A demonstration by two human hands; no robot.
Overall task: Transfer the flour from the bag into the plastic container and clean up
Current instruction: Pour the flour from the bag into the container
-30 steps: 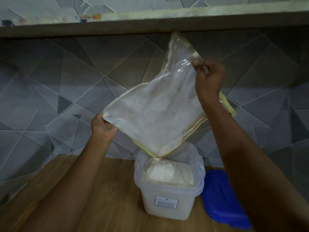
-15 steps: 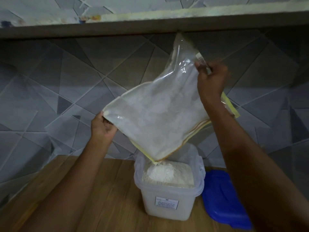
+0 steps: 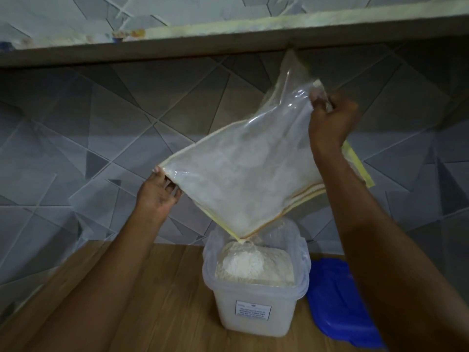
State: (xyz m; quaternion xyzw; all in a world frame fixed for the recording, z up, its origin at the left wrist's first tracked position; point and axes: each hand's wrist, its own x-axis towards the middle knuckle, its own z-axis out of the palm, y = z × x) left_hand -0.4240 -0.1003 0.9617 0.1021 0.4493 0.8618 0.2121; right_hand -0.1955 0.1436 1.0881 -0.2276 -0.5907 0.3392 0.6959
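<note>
A clear plastic bag (image 3: 243, 174) with yellow edges hangs tilted above the translucent plastic container (image 3: 253, 313), its lowest corner pointing into the opening. My left hand (image 3: 158, 194) pinches the bag's left corner. My right hand (image 3: 330, 120) grips the upper right corner, held higher. A thin trickle of flour drops from the bag's corner onto the white flour heap (image 3: 250, 265) that fills the container almost to its rim. The bag looks nearly empty, dusted white inside.
The container stands on a wooden counter (image 3: 165, 301) against a grey tiled wall. Its blue lid (image 3: 340, 301) lies on the counter just to the right. A shelf edge (image 3: 177, 47) runs overhead, close above the bag's top corner.
Both hands and the bag have shifted only slightly. The bag's upper corner sits a little further right, and flour still falls into the container.
</note>
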